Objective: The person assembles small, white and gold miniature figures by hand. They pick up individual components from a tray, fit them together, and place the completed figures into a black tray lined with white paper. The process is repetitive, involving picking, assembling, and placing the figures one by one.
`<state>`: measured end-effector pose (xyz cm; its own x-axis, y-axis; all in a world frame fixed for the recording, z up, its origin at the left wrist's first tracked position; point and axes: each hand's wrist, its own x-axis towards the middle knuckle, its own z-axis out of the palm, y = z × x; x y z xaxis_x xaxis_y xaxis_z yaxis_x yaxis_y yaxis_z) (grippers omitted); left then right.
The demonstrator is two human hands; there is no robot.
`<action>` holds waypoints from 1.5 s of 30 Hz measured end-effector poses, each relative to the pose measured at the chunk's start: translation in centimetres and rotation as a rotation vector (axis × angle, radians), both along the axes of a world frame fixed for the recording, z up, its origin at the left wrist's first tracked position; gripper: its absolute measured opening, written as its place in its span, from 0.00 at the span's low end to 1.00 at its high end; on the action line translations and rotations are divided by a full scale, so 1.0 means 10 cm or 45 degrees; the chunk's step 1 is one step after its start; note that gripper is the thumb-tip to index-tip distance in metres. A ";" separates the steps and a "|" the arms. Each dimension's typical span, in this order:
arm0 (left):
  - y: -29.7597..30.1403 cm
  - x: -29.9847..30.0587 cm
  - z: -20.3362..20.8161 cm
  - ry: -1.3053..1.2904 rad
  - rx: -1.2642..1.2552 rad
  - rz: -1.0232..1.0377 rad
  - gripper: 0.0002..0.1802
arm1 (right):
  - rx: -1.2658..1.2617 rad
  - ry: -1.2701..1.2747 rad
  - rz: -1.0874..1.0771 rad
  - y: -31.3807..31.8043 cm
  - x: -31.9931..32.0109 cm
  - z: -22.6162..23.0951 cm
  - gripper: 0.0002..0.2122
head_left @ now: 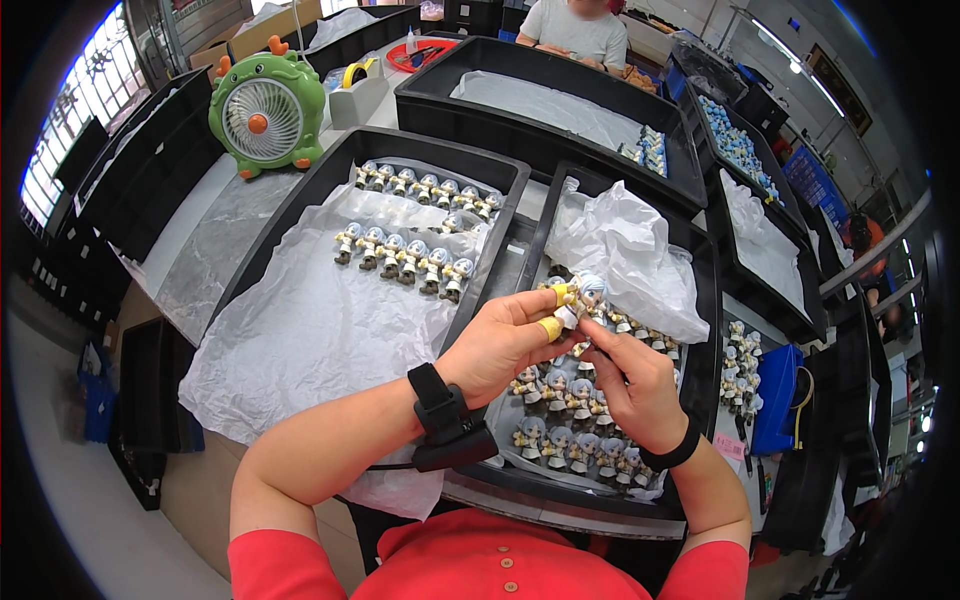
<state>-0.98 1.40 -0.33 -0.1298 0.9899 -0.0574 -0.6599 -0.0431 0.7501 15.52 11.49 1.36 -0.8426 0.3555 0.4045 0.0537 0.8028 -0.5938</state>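
1. The left hand [508, 338] grips a small figurine [590, 291] between thumb and forefinger, both tips wrapped in yellow covers.
2. The right hand [640, 385] meets the figurine's lower part with bent thumb and fingers; they overlap there, so I cannot tell whether they pinch it or only touch it.
3. The held figurine, pale-haired with a white and yellow outfit, is above the right-hand black tray [704, 400], tilted, its head toward the upper right.
4. In that tray, rows of similar figurines [580, 400] stand below the hands, and crumpled white paper [640, 250] fills the far part.
5. Left of it, another black tray [440, 144] holds two rows of figurines [405, 257] near its far end, on a white sheet [300, 320] that spills over the near edge.
6. A black wristband with a boxy device [452, 428] sits on the left wrist, and a plain black band [672, 452] on the right.
7. A green animal-shaped fan [257, 120] stands on the grey surface [225, 225] at the upper left.
8. Beyond a long black tray [430, 108], another person [575, 35] is in view.
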 end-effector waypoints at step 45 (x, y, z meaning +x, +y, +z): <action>-0.09 0.10 0.16 0.124 0.157 -0.048 0.45 | -1.220 0.768 -0.611 0.78 1.29 0.14 0.17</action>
<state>-0.03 0.47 1.26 -0.0914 0.9929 0.0762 -0.5872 -0.1155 0.8012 28.45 19.26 2.81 -0.3131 0.9456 0.0888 -0.2636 0.0033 -0.9646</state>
